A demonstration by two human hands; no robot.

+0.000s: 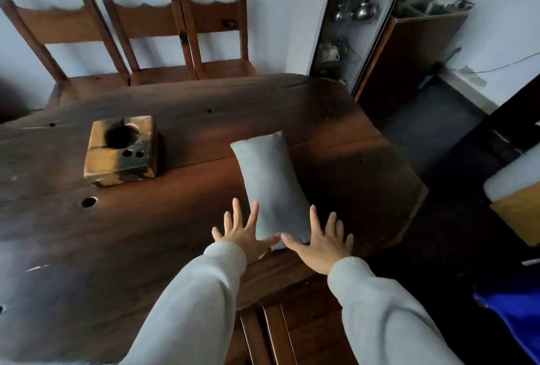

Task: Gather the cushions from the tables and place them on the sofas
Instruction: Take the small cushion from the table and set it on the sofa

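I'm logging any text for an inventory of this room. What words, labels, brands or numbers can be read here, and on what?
None can be read.
Cushion: plain grey fabric, no tag or print visible.
Wooden block on the table: only holes and dark stains, no writing.
Glass cabinet: metal and china pieces inside, too blurred to show any marking.
Blue item at the right edge: no lettering visible.

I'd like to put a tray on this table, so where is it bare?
Bare wood on the table left of both hands, and behind the wooden block toward the chairs. Crowded: the near right corner, with the cushion.
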